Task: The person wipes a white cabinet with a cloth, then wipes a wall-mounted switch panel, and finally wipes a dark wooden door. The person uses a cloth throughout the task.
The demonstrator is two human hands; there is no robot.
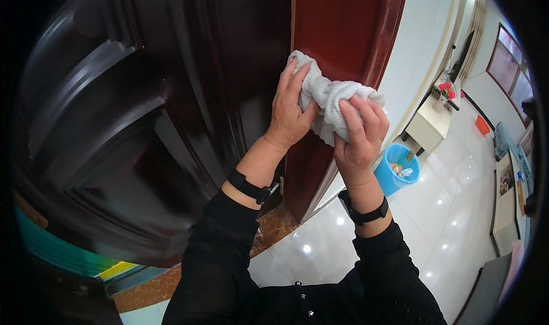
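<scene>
A white cloth (329,93), bunched and twisted in the middle, is stretched between my two hands in front of a reddish-brown door frame (337,28). Its left end lies under the fingers of my left hand (290,105), close to the edge of a dark brown panelled door (223,56). My right hand (361,130) has its fingers curled over the thicker right end. Whether the cloth presses on the frame I cannot tell. Both wrists wear black bands, and black sleeves cover my forearms.
Right of the frame, a blue bin (389,179) with rubbish inside stands on the pale tiled floor (423,228). Beyond it are a white cabinet (429,119) with pink flowers (445,89) and an orange basin (482,125). Furniture lines the far right.
</scene>
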